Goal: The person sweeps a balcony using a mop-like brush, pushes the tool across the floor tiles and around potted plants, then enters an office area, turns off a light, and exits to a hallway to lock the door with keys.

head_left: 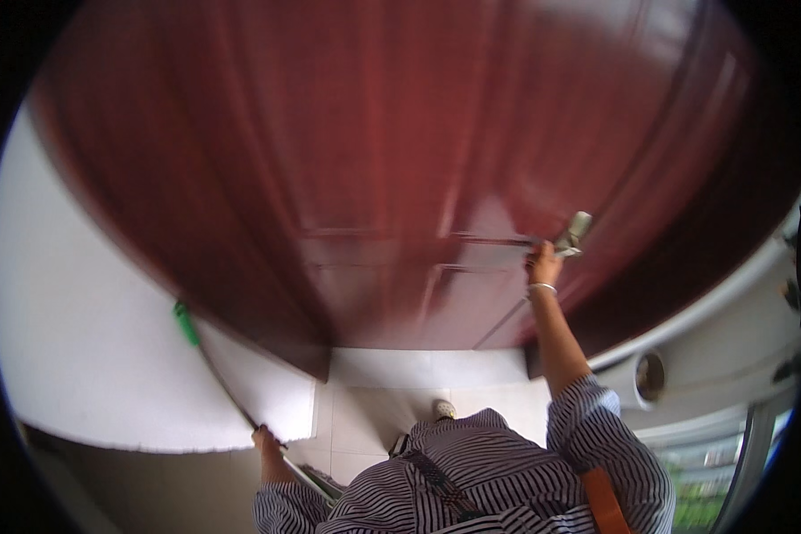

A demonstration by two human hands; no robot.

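Note:
A dark red panelled door [400, 167] fills the view in front of me, blurred by motion. On its right side is a metal door handle [576, 230], and my right hand [545, 263] is closed around the lower part of it. Low on the left, my left hand [267, 438] grips a long thin pole [223, 380]. The pole slants up and left to a green grip [185, 324] at its far end, close to the door frame. Its other end runs down beside my body, where its head is mostly hidden.
A white wall [93, 287] stands left of the dark red frame [294, 347]. Pale floor tiles [357, 420] lie underfoot, with my light shoe [444, 408] on them. At right are a white pipe opening [650, 376] and a window [701, 474].

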